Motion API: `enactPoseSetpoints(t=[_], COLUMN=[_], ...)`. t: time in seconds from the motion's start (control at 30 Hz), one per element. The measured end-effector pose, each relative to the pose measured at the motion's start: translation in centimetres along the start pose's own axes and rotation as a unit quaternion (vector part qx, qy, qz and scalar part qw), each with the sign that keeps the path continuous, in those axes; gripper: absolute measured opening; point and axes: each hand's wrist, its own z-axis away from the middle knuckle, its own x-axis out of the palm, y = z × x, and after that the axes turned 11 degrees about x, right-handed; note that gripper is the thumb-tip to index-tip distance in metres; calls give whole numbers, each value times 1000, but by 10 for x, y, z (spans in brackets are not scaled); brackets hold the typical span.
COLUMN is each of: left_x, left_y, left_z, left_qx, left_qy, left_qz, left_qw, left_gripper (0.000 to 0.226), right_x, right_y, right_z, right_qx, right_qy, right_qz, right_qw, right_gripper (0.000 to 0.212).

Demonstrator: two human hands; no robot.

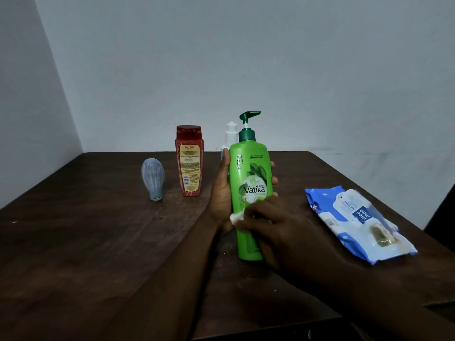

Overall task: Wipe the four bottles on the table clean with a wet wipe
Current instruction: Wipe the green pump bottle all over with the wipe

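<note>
A tall green pump bottle [250, 173] stands upright at the middle of the dark wooden table [86, 242]. My left hand [221, 193] wraps around its back, fingertips showing on the bottle's right side. My right hand [278, 230] presses a small white wet wipe [236, 217] against the bottle's lower front. A red bottle [189, 161] stands further back on the left. A pale grey-blue bottle [153, 178] rests upside down on its cap, left of the red one. A white bottle [231, 134] is mostly hidden behind the green one.
A blue and white pack of wet wipes [357, 220] lies flat on the right side of the table, near its right edge. White walls rise behind the table's far edge and to the left.
</note>
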Motion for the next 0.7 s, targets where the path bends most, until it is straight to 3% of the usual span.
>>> enactPoseSetpoints(t=[0.13, 0.23, 0.33, 0.53, 0.7], left_x=[-1, -3, -3, -2, 0], left_y=[-3, -3, -3, -3, -3], left_z=[0, 0, 0, -2, 2], left_qx=[15, 15, 16, 12, 6], left_qy=[-10, -14, -19, -32, -24], left_qz=[-1, -8, -8, 9, 8], left_qw=[1000, 1000, 1000, 999, 1000], left_gripper=[82, 83, 81, 82, 80], right_x=[0, 1, 2, -1, -13], right_y=[-1, 1, 9, 19, 34], right_z=[33, 46, 56, 34, -15], right_qx=[-18, -23, -25, 97, 166], right_qy=[-37, -31, -29, 102, 163], right_qz=[-7, -42, -46, -91, -124], right_qw=[999, 998, 998, 986, 965], right_gripper=[29, 38, 24, 15, 17])
